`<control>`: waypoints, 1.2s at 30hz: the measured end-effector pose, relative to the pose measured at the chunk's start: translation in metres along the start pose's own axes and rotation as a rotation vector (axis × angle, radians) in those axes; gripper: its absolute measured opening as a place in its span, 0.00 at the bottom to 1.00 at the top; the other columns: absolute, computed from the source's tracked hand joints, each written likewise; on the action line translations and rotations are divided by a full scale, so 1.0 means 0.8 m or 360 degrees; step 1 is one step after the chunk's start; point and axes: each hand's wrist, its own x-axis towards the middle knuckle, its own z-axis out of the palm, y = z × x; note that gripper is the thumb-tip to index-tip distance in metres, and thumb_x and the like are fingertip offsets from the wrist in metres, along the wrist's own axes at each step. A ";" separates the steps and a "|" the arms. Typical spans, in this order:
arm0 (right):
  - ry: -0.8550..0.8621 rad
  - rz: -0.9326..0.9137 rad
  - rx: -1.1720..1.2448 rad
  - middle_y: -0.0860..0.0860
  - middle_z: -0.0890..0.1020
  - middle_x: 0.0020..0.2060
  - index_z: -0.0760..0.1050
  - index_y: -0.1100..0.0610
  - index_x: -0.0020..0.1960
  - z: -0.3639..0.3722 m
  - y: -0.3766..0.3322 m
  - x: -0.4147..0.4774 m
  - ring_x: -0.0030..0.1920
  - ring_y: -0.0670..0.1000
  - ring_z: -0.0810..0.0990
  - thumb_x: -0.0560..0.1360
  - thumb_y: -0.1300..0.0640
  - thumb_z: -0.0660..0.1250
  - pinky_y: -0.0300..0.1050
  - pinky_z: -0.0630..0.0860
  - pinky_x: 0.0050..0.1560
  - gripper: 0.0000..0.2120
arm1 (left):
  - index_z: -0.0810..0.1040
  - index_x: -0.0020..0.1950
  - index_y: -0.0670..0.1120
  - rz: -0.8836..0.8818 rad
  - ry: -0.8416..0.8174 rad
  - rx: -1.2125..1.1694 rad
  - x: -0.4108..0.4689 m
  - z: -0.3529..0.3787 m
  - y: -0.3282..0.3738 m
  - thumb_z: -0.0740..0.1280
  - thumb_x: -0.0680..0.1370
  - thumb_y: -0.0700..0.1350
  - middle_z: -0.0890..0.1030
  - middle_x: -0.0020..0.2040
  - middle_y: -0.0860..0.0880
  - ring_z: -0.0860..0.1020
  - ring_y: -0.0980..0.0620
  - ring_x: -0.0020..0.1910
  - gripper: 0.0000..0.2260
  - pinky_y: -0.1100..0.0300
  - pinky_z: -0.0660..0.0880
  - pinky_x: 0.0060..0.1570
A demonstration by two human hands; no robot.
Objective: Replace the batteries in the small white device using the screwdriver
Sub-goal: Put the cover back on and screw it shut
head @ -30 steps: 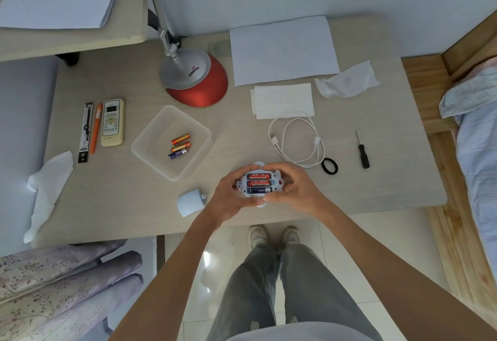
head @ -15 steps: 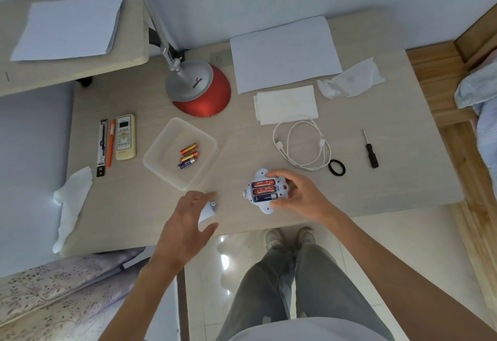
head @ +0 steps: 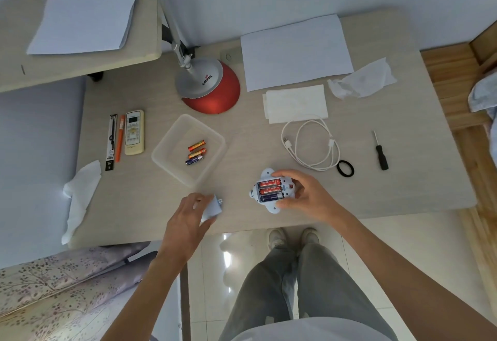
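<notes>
The small white device (head: 269, 191) lies near the table's front edge with its battery bay open; three batteries sit inside it. My right hand (head: 304, 196) grips its right side. My left hand (head: 189, 218) curls its fingers around the pale battery cover (head: 212, 207) to the left of the device. A clear plastic tray (head: 172, 149) holds three loose batteries (head: 196, 152). The black-handled screwdriver (head: 380, 152) lies far to the right, away from both hands.
A white cable (head: 312, 144) and a black hair tie (head: 345, 168) lie right of the device. A red lamp base (head: 212, 90), paper sheets (head: 294, 51), tissues (head: 361, 78), a remote (head: 134, 132) and pens (head: 119, 137) are spread over the table (head: 403, 179).
My left hand let go of the device, moved left and closed on the battery cover. My right hand keeps hold of the device.
</notes>
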 end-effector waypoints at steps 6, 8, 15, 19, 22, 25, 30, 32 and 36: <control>0.0006 -0.0007 0.0006 0.52 0.83 0.64 0.77 0.54 0.72 0.001 0.002 0.000 0.62 0.54 0.85 0.71 0.63 0.84 0.48 0.86 0.56 0.32 | 0.78 0.74 0.49 0.0004 -0.0024 -0.0096 -0.003 -0.002 0.007 0.78 0.79 0.47 0.77 0.68 0.47 0.78 0.44 0.64 0.24 0.50 0.85 0.54; 0.0012 0.0006 0.0006 0.52 0.83 0.64 0.77 0.54 0.72 0.001 0.002 0.000 0.62 0.54 0.85 0.70 0.63 0.84 0.50 0.86 0.56 0.33 | 0.77 0.75 0.50 0.0066 -0.0018 -0.0127 -0.003 -0.008 0.019 0.79 0.79 0.46 0.77 0.68 0.47 0.78 0.45 0.64 0.25 0.54 0.83 0.54; 0.0021 0.0009 -0.0039 0.51 0.83 0.64 0.78 0.50 0.72 0.002 0.001 0.000 0.62 0.54 0.85 0.70 0.60 0.85 0.54 0.86 0.57 0.33 | 0.77 0.75 0.52 0.0300 0.0067 -0.0230 0.027 -0.036 0.091 0.79 0.78 0.49 0.77 0.69 0.48 0.77 0.51 0.65 0.26 0.58 0.80 0.57; 0.0046 0.0034 -0.0036 0.51 0.84 0.62 0.78 0.52 0.71 0.003 -0.001 -0.001 0.61 0.51 0.85 0.69 0.64 0.84 0.44 0.85 0.54 0.33 | 0.78 0.75 0.51 0.0456 0.0034 -0.0270 0.052 -0.034 0.124 0.79 0.78 0.50 0.77 0.66 0.48 0.77 0.51 0.63 0.26 0.59 0.81 0.57; 0.0064 0.0059 -0.0063 0.49 0.84 0.60 0.79 0.52 0.70 0.004 -0.002 0.000 0.58 0.48 0.85 0.69 0.64 0.85 0.39 0.82 0.52 0.33 | 0.76 0.76 0.53 0.0524 -0.0015 -0.0303 0.067 -0.025 0.141 0.79 0.78 0.48 0.76 0.66 0.50 0.75 0.51 0.64 0.27 0.54 0.83 0.56; 0.0077 0.0071 -0.0123 0.46 0.84 0.60 0.79 0.49 0.72 0.005 -0.006 0.000 0.58 0.46 0.85 0.68 0.60 0.85 0.40 0.81 0.55 0.34 | 0.76 0.77 0.52 0.0549 -0.0058 -0.0298 0.080 -0.018 0.151 0.78 0.79 0.49 0.76 0.67 0.49 0.75 0.49 0.64 0.27 0.54 0.82 0.56; 0.0086 0.0018 -0.0133 0.44 0.86 0.58 0.80 0.50 0.71 0.005 -0.015 -0.003 0.58 0.46 0.85 0.69 0.59 0.85 0.40 0.81 0.56 0.32 | 0.76 0.77 0.50 0.0605 -0.0144 -0.0251 0.092 -0.011 0.154 0.77 0.79 0.51 0.76 0.69 0.49 0.75 0.49 0.66 0.27 0.52 0.83 0.53; 0.0085 0.0015 -0.0132 0.43 0.86 0.59 0.80 0.48 0.70 0.006 -0.019 -0.004 0.59 0.47 0.85 0.69 0.57 0.86 0.44 0.83 0.59 0.32 | 0.76 0.76 0.50 0.0629 -0.0140 -0.0238 0.095 -0.008 0.153 0.77 0.79 0.51 0.76 0.69 0.49 0.75 0.49 0.65 0.27 0.53 0.83 0.52; 0.0084 0.0028 -0.0118 0.42 0.86 0.59 0.80 0.47 0.69 0.005 -0.022 -0.003 0.59 0.47 0.85 0.68 0.54 0.87 0.47 0.84 0.59 0.32 | 0.76 0.76 0.50 0.0633 -0.0144 -0.0263 0.100 -0.006 0.151 0.78 0.79 0.52 0.76 0.68 0.49 0.75 0.49 0.66 0.27 0.55 0.83 0.54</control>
